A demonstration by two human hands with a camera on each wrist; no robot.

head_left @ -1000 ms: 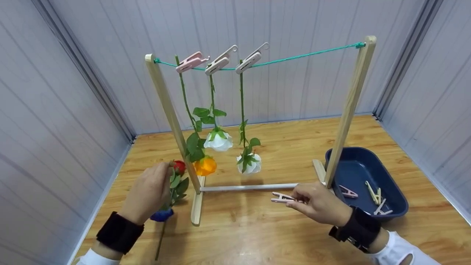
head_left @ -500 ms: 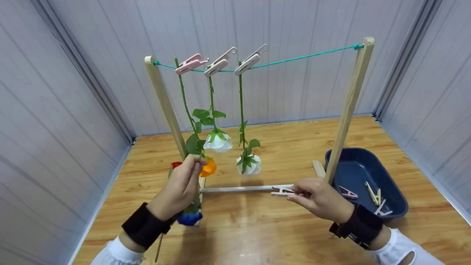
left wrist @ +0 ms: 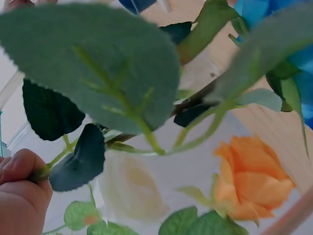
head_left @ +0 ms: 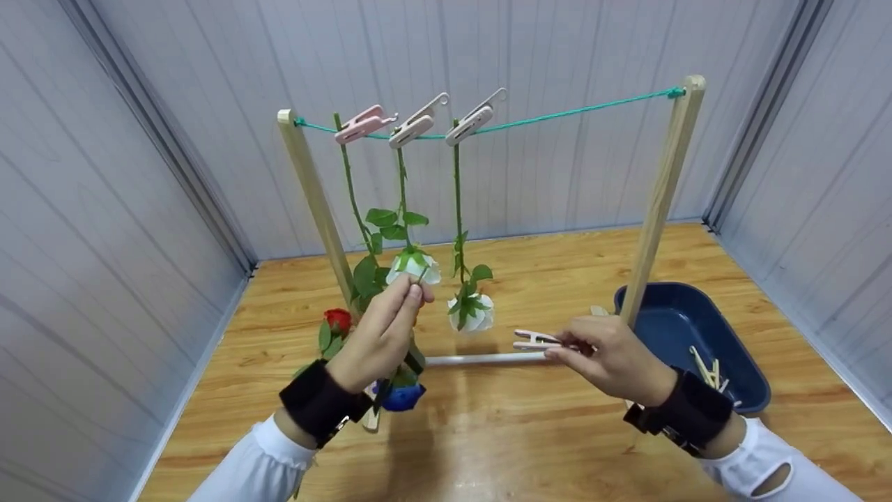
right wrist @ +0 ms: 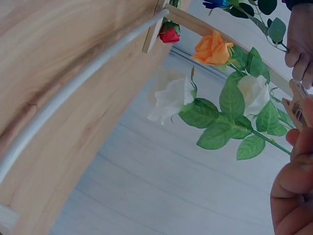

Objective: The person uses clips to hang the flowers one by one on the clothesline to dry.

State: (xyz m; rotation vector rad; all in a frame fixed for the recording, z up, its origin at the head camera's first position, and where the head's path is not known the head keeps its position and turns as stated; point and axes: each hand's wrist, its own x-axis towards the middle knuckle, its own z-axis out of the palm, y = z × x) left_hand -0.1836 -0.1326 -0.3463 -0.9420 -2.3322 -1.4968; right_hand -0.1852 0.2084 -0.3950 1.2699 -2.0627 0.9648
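Observation:
My left hand (head_left: 380, 335) pinches the stem of a blue rose (head_left: 401, 397), which hangs head down below it. In the left wrist view its leaves fill the foreground, and the blue petals (left wrist: 301, 73) lie at the right edge. Level with it on the right, my right hand (head_left: 613, 355) holds a pale pink clothespin (head_left: 535, 340) between thumb and fingers, tip pointing left. Behind the hands, one orange rose (right wrist: 212, 48) and two white roses (head_left: 472, 312) hang upside down from a green cord (head_left: 578, 108), each clipped by a clothespin. My left hand partly covers the orange one.
Wooden posts (head_left: 658, 202) hold the cord's ends, with a white bar (head_left: 481, 359) joining them low down. A red rose (head_left: 338, 321) lies on the table by the left post. A dark blue basin (head_left: 679, 314) with several clothespins (head_left: 709, 366) stands at right.
My left hand has moved right and slightly up, carrying the blue rose away from the red one. My right hand has risen a little with the clothespin.

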